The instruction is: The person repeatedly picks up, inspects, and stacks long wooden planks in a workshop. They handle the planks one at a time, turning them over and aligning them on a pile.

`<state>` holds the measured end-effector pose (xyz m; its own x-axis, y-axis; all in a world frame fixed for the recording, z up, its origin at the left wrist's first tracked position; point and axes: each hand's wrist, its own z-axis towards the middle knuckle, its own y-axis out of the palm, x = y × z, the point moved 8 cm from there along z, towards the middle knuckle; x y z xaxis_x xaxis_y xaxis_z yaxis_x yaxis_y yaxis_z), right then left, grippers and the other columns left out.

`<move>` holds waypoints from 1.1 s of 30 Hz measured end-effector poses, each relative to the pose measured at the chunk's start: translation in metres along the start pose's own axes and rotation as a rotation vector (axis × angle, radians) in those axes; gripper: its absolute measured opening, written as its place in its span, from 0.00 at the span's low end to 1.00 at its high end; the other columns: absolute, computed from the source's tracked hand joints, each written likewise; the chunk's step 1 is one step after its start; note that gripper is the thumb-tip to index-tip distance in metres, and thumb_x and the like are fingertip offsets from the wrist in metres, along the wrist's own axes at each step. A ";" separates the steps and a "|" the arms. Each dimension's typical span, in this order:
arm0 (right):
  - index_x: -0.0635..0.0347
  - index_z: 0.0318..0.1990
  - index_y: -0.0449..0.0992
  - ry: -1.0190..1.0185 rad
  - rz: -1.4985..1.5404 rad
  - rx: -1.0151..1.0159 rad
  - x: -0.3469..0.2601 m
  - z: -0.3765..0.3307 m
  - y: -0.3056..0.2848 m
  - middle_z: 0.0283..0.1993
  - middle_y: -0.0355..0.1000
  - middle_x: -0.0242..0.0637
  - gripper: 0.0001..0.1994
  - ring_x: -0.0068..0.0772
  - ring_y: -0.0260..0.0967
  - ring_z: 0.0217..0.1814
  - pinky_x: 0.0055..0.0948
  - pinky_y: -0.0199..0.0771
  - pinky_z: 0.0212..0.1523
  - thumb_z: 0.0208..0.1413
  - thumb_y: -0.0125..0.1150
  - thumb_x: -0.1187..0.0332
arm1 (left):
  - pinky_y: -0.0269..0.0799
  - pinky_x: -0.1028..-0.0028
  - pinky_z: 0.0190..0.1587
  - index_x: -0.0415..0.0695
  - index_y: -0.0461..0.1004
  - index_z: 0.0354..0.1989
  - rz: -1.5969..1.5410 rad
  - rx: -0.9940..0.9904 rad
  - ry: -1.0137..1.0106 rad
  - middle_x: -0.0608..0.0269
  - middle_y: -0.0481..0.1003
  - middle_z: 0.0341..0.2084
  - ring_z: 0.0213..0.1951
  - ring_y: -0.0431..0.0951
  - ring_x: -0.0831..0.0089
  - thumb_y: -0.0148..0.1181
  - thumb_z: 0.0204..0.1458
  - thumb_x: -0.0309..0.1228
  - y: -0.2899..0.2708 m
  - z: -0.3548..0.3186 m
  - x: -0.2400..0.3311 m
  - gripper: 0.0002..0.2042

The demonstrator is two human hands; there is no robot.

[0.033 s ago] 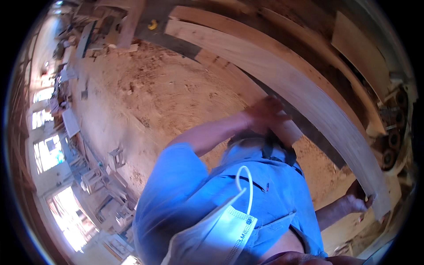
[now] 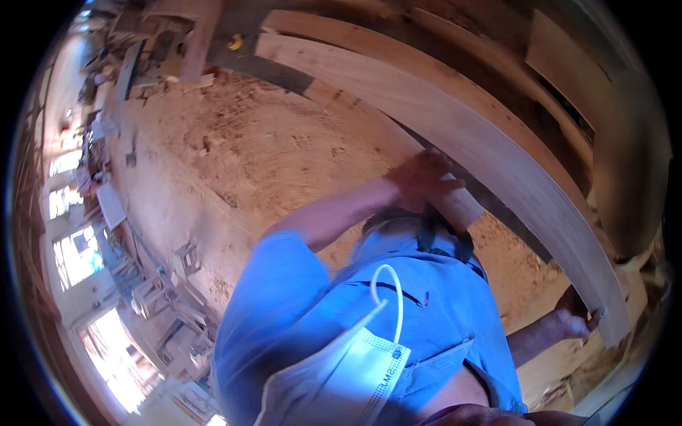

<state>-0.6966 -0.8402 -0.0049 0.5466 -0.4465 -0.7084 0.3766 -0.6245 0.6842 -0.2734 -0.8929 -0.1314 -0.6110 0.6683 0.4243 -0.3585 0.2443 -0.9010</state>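
A long pale plank [image 2: 455, 121] runs from the upper middle down to the lower right, bent by the lens. Its near end is gripped by my right hand [image 2: 577, 316], with the thumb on the face and the other fingers partly hidden beneath. My left hand [image 2: 423, 177] is closed around a narrower wooden board [image 2: 460, 206], close to its near end. That board stretches up and away below the long plank. Part of my left hand's grip is hidden behind the board.
Sawdust covers the floor [image 2: 263, 149]. More timber [image 2: 490, 42] lies beyond the plank, and a yellow object [image 2: 235, 42] rests on a dark grey surface [image 2: 273, 73]. Wooden frames [image 2: 153, 295] line the left wall. A blurred brown shape [image 2: 629, 163] fills the right edge. A white mask [image 2: 341, 376] hangs in front.
A blurred brown shape has come in at the right edge, covering round parts seen there before. The view has shifted slightly. Both hands keep their holds.
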 end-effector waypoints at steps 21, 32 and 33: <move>0.62 0.53 0.71 0.213 0.019 0.287 0.106 0.041 -0.094 0.52 0.72 0.43 0.27 0.48 0.68 0.55 0.52 0.69 0.58 0.40 0.67 0.67 | 0.66 0.57 0.51 0.49 0.73 0.48 -0.139 -0.039 0.090 0.55 0.71 0.40 0.45 0.70 0.54 0.67 0.25 0.24 -0.018 -0.012 0.010 0.31; 0.54 0.52 0.72 0.317 -0.162 0.448 0.179 0.089 -0.126 0.51 0.72 0.43 0.26 0.46 0.69 0.55 0.50 0.71 0.55 0.40 0.65 0.65 | 0.66 0.59 0.53 0.47 0.75 0.44 -0.139 0.051 0.094 0.52 0.72 0.41 0.43 0.71 0.53 0.66 0.26 0.22 -0.027 0.002 0.007 0.27; 0.55 0.52 0.72 0.326 -0.128 0.368 0.186 0.096 -0.119 0.51 0.72 0.43 0.25 0.46 0.69 0.54 0.51 0.71 0.55 0.41 0.64 0.65 | 0.66 0.59 0.53 0.47 0.75 0.45 -0.141 0.049 0.096 0.52 0.72 0.41 0.43 0.71 0.53 0.66 0.26 0.22 -0.026 0.002 0.008 0.27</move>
<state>-0.7113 -0.9106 -0.2343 0.7407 -0.1653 -0.6512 0.1994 -0.8715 0.4480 -0.2701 -0.8954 -0.1047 -0.4830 0.6945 0.5332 -0.4713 0.3071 -0.8268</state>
